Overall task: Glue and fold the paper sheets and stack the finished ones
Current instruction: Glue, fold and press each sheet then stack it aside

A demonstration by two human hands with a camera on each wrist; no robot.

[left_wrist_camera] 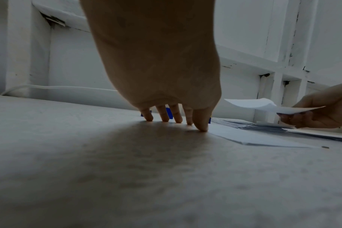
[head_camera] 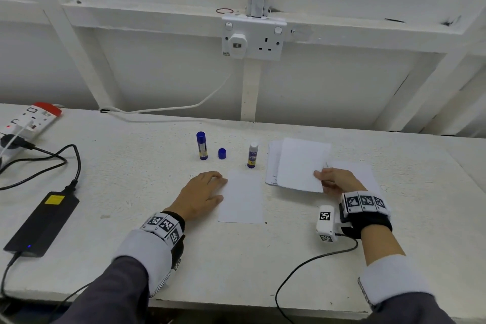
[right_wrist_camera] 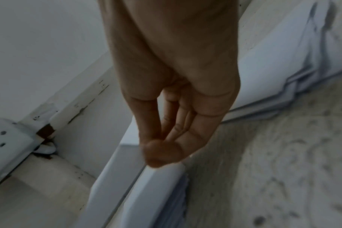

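Item: one sheet (head_camera: 299,166), pinched at its near right corner in my right hand (head_camera: 335,181), raised over the pile (head_camera: 271,166). Folded sheet (head_camera: 240,196) mid-bench, long axis front to back. My left hand (head_camera: 203,194), fingers relaxed, rests just beside its left edge, nearer.

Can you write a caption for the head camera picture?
Right hand lifts a paper sheet off the pile while the left hand rests beside another.

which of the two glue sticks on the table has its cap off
The right glue stick, nearest the paper stack: its white top is bare. The left glue stick is capped blue; a loose blue cap stands between them.
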